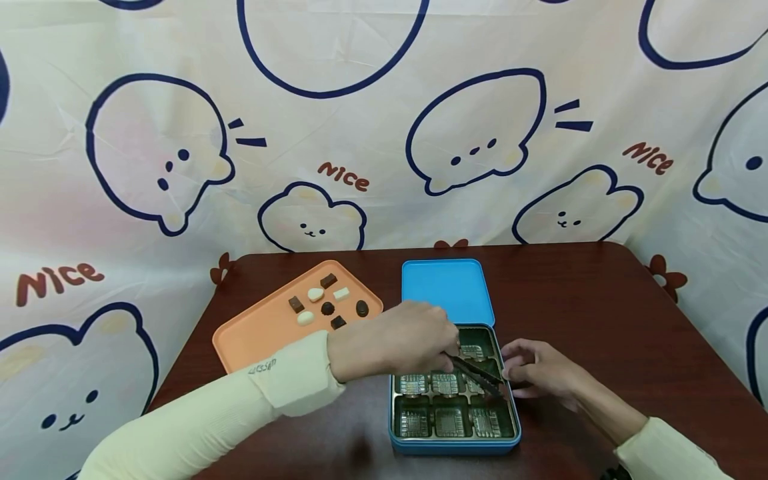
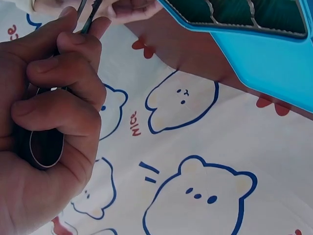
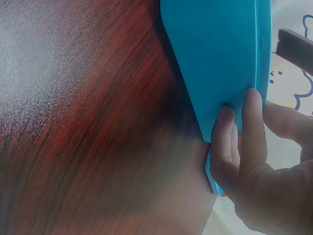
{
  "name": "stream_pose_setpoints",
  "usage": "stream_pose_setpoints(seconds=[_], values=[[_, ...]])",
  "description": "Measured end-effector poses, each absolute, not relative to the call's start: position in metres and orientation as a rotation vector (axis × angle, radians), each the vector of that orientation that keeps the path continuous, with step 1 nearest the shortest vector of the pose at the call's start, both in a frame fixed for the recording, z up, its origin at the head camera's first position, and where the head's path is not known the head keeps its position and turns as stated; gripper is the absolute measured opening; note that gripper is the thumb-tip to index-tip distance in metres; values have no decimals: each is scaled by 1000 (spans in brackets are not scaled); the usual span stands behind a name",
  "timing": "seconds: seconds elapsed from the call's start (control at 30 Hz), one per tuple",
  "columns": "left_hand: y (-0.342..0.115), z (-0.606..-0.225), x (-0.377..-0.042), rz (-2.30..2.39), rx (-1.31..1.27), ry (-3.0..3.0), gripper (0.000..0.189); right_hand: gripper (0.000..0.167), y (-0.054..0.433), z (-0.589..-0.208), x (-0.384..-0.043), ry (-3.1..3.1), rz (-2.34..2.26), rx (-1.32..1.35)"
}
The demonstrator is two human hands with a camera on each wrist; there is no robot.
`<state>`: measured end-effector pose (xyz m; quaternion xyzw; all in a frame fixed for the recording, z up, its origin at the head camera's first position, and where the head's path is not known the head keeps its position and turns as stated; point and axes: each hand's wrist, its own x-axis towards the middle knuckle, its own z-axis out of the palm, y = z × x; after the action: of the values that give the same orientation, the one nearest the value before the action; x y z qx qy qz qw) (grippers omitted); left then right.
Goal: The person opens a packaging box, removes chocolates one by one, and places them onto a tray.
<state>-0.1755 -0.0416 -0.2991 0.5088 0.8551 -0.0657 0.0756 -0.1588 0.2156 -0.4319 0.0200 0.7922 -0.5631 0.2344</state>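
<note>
My left hand [image 1: 399, 340] reaches across the blue box [image 1: 453, 448], gripping a pair of dark tongs [image 1: 477, 375] that slant down over its right-hand compartments. The looped end of the tongs sits inside the curled fingers [image 2: 63, 105] in the left wrist view. In the right wrist view a dark, blunt end [image 3: 296, 49] shows above the box rim; I cannot tell whether it is a tong tip or something held. My right hand [image 1: 543, 370] rests its extended fingers against the box's right side. Clear ribbed liners [image 1: 450, 421] line the box's compartments.
The box's blue lid [image 1: 447, 290] lies folded back behind it. To the left an orange tray [image 1: 252, 333] carries several dark and white chocolates [image 1: 327, 308], partly behind my left forearm. Patterned cloth [image 1: 384, 133] hangs beyond the brown table [image 1: 570, 300].
</note>
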Motion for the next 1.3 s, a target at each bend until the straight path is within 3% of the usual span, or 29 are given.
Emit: stream_pose_setpoints(seconds=[0.6, 0.93, 1.3], values=[[-69, -288, -196, -119, 1360, 2661, 19, 44, 214, -431, -158, 2168, -1552, 73], [-92, -283, -212, -13, 1324, 2708, 12, 44, 213, -431, -157, 2175, -1559, 73], [-117, -278, -225, 74, 1075, 2708, 17, 44, 214, -433, -157, 2171, -1564, 75]])
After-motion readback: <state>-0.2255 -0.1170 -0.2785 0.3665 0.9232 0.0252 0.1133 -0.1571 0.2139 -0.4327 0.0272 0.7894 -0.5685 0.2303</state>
